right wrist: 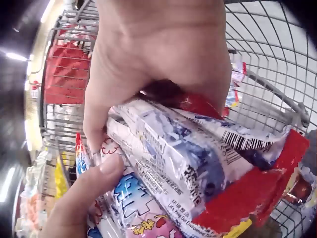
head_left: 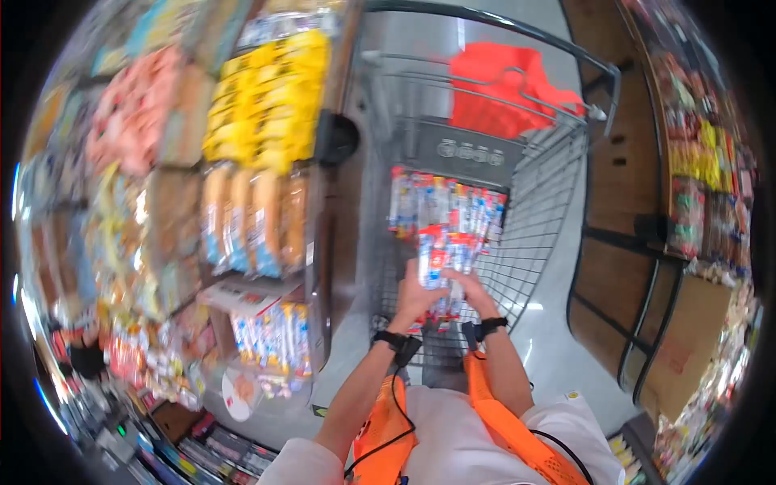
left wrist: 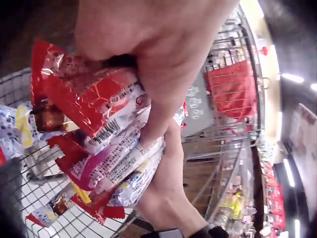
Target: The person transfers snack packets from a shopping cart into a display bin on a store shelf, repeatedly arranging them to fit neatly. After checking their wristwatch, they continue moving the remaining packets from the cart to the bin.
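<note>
Over a wire shopping cart (head_left: pixel 550 194), my left hand (head_left: pixel 416 295) and right hand (head_left: pixel 475 293) together hold a bunch of slim snack packets (head_left: pixel 435 257). In the left wrist view the bunch shows red, white and purple wrappers (left wrist: pixel 106 106), with the left hand (left wrist: pixel 163 54) curled over it from above. The right wrist view has blue and white packets with red ends (right wrist: pixel 173 153) gripped under the right hand (right wrist: pixel 158 54); a thumb (right wrist: pixel 91 191) of the left hand presses their near side. More such packets (head_left: pixel 449 206) lie in rows in the cart just beyond.
A red bag (head_left: pixel 501 89) hangs at the cart's far end by a grey panel (head_left: pixel 469 152). Shelves on the left hold yellow packs (head_left: pixel 271 97), pink packs (head_left: pixel 133 109) and a box of similar packets (head_left: pixel 271 343). At right stand a wooden shelf side (head_left: pixel 618 162) and a cardboard box (head_left: pixel 687 347).
</note>
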`<action>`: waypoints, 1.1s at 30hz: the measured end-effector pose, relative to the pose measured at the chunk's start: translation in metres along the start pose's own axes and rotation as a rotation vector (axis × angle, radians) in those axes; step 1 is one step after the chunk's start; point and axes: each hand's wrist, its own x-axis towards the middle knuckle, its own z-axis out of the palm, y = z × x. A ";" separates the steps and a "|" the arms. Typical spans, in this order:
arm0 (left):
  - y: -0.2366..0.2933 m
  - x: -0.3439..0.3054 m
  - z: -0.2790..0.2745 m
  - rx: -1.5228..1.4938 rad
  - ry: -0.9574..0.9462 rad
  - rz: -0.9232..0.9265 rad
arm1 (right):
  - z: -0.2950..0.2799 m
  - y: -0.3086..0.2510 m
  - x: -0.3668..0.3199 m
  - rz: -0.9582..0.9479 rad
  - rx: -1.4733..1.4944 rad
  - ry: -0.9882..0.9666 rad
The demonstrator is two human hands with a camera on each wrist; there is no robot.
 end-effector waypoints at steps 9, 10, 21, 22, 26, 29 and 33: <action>0.077 -0.147 -0.148 -0.100 0.193 0.349 | 0.184 -0.077 -0.138 -0.312 -0.020 -0.103; 0.074 -0.170 -0.174 -0.102 0.204 0.371 | 0.210 -0.068 -0.155 -0.314 -0.014 -0.114; -0.065 -0.293 -0.383 0.059 0.283 0.362 | 0.437 0.088 -0.216 -0.078 0.213 -0.403; -0.095 -0.274 -0.393 0.022 0.245 0.374 | 0.447 0.095 -0.216 -0.063 0.229 -0.338; -0.141 -0.227 -0.411 -0.052 0.161 0.224 | 0.469 0.118 -0.184 -0.023 0.251 -0.162; -0.131 -0.229 -0.413 -0.286 -0.029 0.124 | 0.463 0.122 -0.169 0.050 0.272 -0.250; -0.155 -0.193 -0.420 -0.327 -0.050 0.027 | 0.459 0.133 -0.136 -0.032 0.021 -0.109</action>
